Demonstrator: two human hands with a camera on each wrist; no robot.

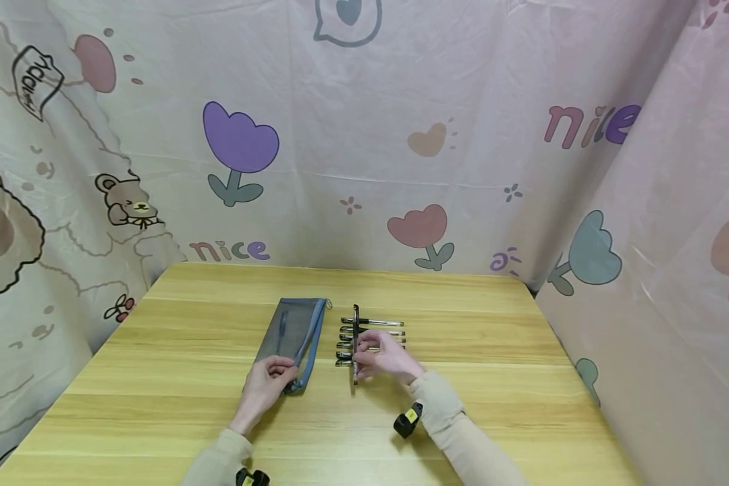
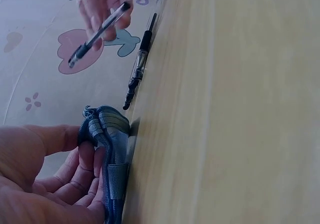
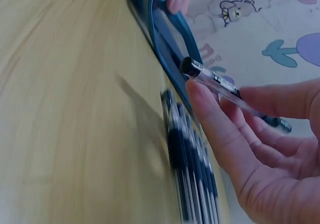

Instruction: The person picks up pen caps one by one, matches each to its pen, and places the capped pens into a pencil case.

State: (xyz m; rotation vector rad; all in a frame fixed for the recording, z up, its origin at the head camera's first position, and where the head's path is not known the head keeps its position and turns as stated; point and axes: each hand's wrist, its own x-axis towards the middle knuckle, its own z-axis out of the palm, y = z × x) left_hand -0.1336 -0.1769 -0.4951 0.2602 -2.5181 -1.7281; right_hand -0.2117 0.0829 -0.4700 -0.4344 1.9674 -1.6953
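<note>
My right hand (image 1: 385, 354) pinches a clear-barrelled pen (image 3: 225, 87) with black ends between thumb and fingers, raised over a row of pens. Those several pens (image 1: 379, 322), alike with black grips, lie side by side on the table under the right hand. To their left lies a grey-blue mesh pencil case (image 1: 282, 317) with a blue zipper, its mouth partly apart on the right side. A dark pen shape (image 1: 282, 327) shows through the mesh. My left hand (image 1: 266, 386) pinches the near edge of the case between thumb and fingers.
A pale wooden table (image 1: 158, 391) carries everything. Behind it and along both sides hangs a printed curtain (image 1: 352, 135) with flowers and bears. A black camera (image 1: 408, 420) is strapped at the right wrist and another black camera (image 1: 252, 478) at the left.
</note>
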